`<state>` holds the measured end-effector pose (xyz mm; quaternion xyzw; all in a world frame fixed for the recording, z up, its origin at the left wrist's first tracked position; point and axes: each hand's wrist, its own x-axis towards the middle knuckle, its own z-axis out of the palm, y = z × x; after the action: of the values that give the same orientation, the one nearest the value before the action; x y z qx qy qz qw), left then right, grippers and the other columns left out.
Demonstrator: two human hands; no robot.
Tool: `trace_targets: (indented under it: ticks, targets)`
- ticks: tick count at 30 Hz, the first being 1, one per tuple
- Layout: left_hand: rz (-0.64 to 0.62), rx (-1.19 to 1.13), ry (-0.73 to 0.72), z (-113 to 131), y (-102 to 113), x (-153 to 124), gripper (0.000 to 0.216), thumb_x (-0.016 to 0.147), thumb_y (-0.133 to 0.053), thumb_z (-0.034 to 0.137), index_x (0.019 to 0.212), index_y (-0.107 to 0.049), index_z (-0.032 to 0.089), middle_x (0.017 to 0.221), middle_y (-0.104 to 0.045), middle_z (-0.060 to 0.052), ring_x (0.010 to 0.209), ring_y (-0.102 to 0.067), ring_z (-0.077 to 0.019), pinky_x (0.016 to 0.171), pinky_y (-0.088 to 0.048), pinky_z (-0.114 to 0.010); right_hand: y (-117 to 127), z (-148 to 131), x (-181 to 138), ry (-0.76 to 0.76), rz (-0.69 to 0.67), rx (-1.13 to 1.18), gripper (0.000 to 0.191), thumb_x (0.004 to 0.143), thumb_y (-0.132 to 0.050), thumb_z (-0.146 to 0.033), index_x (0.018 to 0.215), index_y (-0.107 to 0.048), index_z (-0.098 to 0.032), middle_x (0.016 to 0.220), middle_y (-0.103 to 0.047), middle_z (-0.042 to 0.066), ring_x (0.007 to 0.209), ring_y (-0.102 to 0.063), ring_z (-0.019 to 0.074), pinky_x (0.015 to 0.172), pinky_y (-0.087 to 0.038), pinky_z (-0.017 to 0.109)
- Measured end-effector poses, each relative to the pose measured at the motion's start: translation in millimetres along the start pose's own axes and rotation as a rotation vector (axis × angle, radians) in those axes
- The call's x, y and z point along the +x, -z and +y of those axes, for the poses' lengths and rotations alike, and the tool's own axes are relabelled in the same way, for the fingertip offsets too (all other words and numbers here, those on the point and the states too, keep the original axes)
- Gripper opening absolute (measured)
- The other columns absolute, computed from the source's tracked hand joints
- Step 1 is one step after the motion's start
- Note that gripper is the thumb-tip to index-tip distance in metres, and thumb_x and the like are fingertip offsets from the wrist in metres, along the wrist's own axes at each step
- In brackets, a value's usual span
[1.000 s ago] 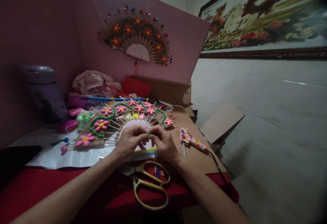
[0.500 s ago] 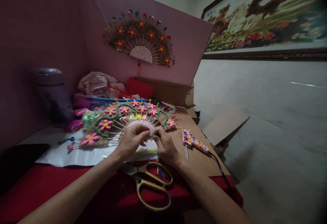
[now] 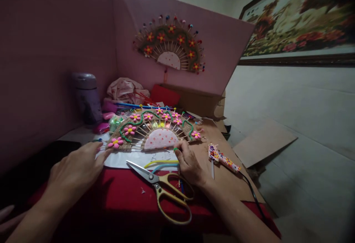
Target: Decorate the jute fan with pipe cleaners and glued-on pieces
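Note:
A fan-shaped craft piece (image 3: pixel 166 116) of brown twine and thin sticks lies on the table, with pink flowers, a wavy green strip and a white dotted half-round centre (image 3: pixel 161 139). At its left end is my left hand (image 3: pixel 76 169), thumb and forefinger apart around the stick tips there, close to a blue ball (image 3: pixel 100 140). A small green fuzzy piece (image 3: pixel 176 149) is pinched in my right hand (image 3: pixel 190 163), just right of the centre. Gold-handled scissors (image 3: pixel 161 187) lie partly spread in front, beside yellow and blue strips (image 3: pixel 158 163).
A flower-patterned glue gun (image 3: pixel 223 158) with a black cord rests on cardboard (image 3: pixel 234 180) at the right. Behind stand a purple flask (image 3: pixel 88 99) and a pink cloth bundle (image 3: pixel 126 89). A finished-looking fan (image 3: pixel 169 43) hangs on the pink panel.
My left hand has left my right hand and moved left to the fan's end. My right hand keeps the green piece. The view has turned left, uncovering the scissor blades.

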<state>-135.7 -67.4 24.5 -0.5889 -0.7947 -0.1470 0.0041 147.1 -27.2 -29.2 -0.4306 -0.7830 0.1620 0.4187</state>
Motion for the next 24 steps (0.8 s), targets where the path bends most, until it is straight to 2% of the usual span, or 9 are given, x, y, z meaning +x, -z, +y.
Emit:
trace_targets:
  ticks: [2, 4, 6, 8, 11, 12, 15, 18, 24]
  targets:
    - [0.084, -0.084, -0.109, 13, -9, -2, 0.043, 0.084, -0.038, 0.048, 0.106, -0.064, 0.023, 0.105, -0.066, -0.013, 0.086, -0.062, -0.0338, 0.066, -0.045, -0.041, -1, 1, 0, 0.016, 0.022, -0.023, 0.010, 0.090, -0.033, -0.024, 0.086, -0.040, -0.020, 0.075, -0.048, 0.001, 0.066, -0.047, 0.0153, 0.059, -0.034, 0.027]
    - [0.142, -0.281, -0.289, 34, -17, -2, 0.034, 0.083, -0.042, 0.041, 0.102, -0.065, 0.023, 0.108, -0.065, -0.009, 0.090, -0.062, -0.0277, 0.070, -0.046, -0.035, -2, 2, 0, 0.035, 0.049, -0.051, 0.008, 0.089, -0.034, -0.021, 0.085, -0.041, -0.020, 0.074, -0.048, 0.001, 0.065, -0.047, 0.0152, 0.058, -0.034, 0.027]
    - [0.082, -0.525, -0.479, 63, -23, -3, 0.030, 0.082, -0.045, 0.037, 0.095, -0.066, 0.021, 0.098, -0.068, -0.008, 0.084, -0.062, -0.0222, 0.069, -0.046, -0.030, -3, 2, 0, 0.051, 0.077, -0.076, 0.007, 0.088, -0.035, -0.019, 0.084, -0.041, -0.020, 0.071, -0.047, 0.000, 0.063, -0.047, 0.0150, 0.057, -0.033, 0.027]
    - [-0.066, -0.739, -0.529, 94, -25, -4, 0.030, 0.081, -0.046, 0.037, 0.085, -0.067, 0.017, 0.082, -0.068, -0.007, 0.071, -0.061, -0.0178, 0.061, -0.045, -0.026, -3, 2, 1, 0.081, 0.121, -0.089, 0.006, 0.088, -0.037, -0.019, 0.086, -0.043, -0.019, 0.072, -0.049, 0.000, 0.062, -0.048, 0.0148, 0.056, -0.034, 0.027]
    - [-0.506, -0.928, -0.476, 131, -25, -1, 0.040, 0.082, -0.042, 0.042, 0.065, -0.063, 0.013, 0.053, -0.057, -0.002, 0.040, -0.046, -0.0096, 0.039, -0.035, -0.022, -2, 3, 2, 0.164, 0.229, -0.073, 0.005, 0.087, -0.041, -0.018, 0.089, -0.045, -0.019, 0.078, -0.052, 0.002, 0.067, -0.051, 0.0152, 0.059, -0.039, 0.027]
    - [-0.585, -0.984, -0.450, 139, -25, 1, 0.040, 0.080, -0.045, 0.044, 0.063, -0.062, 0.012, 0.049, -0.053, 0.000, 0.035, -0.040, -0.0076, 0.035, -0.030, -0.021, -1, 4, 2, 0.198, 0.269, -0.064, 0.005, 0.087, -0.042, -0.017, 0.089, -0.046, -0.019, 0.080, -0.053, 0.003, 0.070, -0.052, 0.0155, 0.061, -0.041, 0.027]
    - [-0.718, -1.129, -0.462, 150, -26, 11, 0.035, 0.071, -0.059, 0.045, 0.062, -0.061, 0.011, 0.048, -0.051, 0.002, 0.034, -0.038, -0.0053, 0.033, -0.026, -0.019, 1, 7, 4, 0.281, 0.376, -0.073, 0.007, 0.086, -0.044, -0.014, 0.090, -0.047, -0.020, 0.084, -0.054, 0.004, 0.077, -0.053, 0.0162, 0.067, -0.044, 0.029]
    - [-0.845, -1.197, -0.459, 151, -30, 21, 0.035, 0.069, -0.064, 0.044, 0.061, -0.061, 0.010, 0.051, -0.053, 0.001, 0.036, -0.040, -0.0049, 0.033, -0.027, -0.018, 3, 11, 6, 0.299, 0.439, -0.117, 0.009, 0.086, -0.046, -0.013, 0.090, -0.050, -0.020, 0.085, -0.055, 0.005, 0.080, -0.053, 0.0168, 0.069, -0.045, 0.030]
    - [-0.893, -1.292, -0.513, 152, -40, 34, 0.025, 0.070, -0.065, 0.036, 0.066, -0.060, 0.011, 0.048, -0.050, 0.003, 0.033, -0.034, -0.0019, 0.032, -0.023, -0.016, 10, 8, 11, 0.259, 0.469, -0.052, 0.007, 0.084, -0.052, -0.016, 0.088, -0.056, -0.019, 0.080, -0.058, 0.004, 0.075, -0.055, 0.0161, 0.068, -0.046, 0.029]
